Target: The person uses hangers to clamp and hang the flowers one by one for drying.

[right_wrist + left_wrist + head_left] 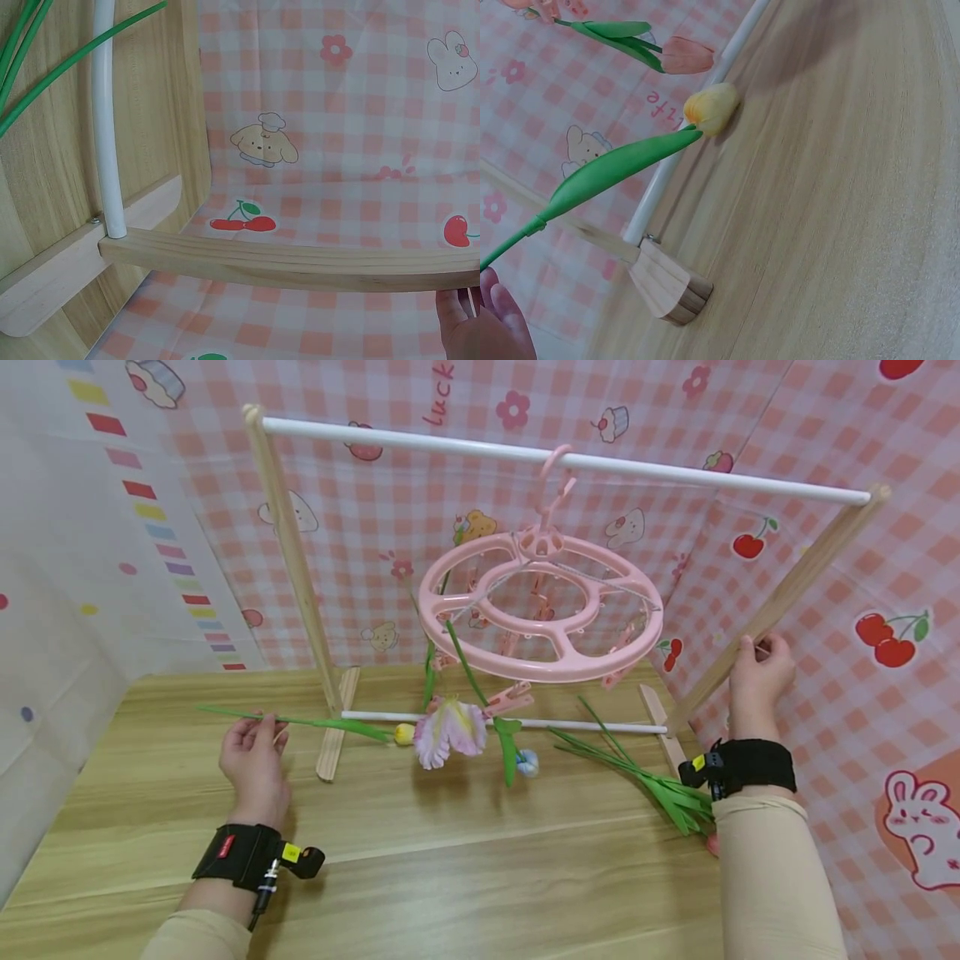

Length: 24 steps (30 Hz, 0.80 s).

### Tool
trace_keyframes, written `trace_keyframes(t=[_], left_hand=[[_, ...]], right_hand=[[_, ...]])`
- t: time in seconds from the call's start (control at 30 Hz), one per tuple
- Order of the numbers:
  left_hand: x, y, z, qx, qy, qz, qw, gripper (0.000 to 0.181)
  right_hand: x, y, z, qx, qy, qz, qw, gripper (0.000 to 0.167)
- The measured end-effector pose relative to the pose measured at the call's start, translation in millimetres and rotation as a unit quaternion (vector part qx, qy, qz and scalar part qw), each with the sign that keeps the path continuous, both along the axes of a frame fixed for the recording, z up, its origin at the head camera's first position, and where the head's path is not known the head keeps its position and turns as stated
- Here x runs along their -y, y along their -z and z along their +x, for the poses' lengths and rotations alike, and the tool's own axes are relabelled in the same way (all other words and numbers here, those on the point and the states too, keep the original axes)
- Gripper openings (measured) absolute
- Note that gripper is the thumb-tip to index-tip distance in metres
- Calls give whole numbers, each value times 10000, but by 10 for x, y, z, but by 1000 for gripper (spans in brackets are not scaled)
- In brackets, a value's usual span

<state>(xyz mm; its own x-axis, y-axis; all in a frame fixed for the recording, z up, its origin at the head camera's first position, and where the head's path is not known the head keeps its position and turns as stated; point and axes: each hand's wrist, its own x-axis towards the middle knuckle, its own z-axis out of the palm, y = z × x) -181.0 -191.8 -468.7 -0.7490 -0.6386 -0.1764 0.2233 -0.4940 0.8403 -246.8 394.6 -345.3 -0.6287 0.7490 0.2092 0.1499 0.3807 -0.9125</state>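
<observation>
My left hand [255, 758] pinches the green stem of a yellow tulip [404, 734], which lies nearly level with its bloom to the right. In the left wrist view, the tulip's long leaf [619, 171] and pale yellow bloom show clearly. My right hand [761, 681] holds the right wooden post [787, 589] of a rack; part of its fingers is hidden. From the rack's white top bar [675, 477] hangs a round pink clip hanger [540, 668]. A lilac flower [450, 732], a blue flower [528, 763] and a pink tulip [688, 55] hang from the hanger's clips.
Several green-stemmed flowers [652, 789] lie on the wooden table [450, 893] at the right, partly under my right forearm. A white lower bar [600, 725] joins the rack's wooden feet [330, 752]. Patterned cloth [375, 527] stands behind and at the sides.
</observation>
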Motion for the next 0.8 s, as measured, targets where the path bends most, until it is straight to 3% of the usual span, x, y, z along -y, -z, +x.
trace_keyframes(t=[0.17, 0.43, 0.8], left_hand=[[-5, -9, 14, 5, -25, 18, 10000, 22], [-11, 21, 33, -106, -410, 252, 9988, 22], [13, -23, 67, -117, -349, 402, 9985, 19]], right_hand=[[13, -7, 10, 16, 39, -41, 10000, 17], [33, 6, 19, 142, -63, 47, 9999, 24], [27, 17, 1, 80, -3, 67, 9999, 23]])
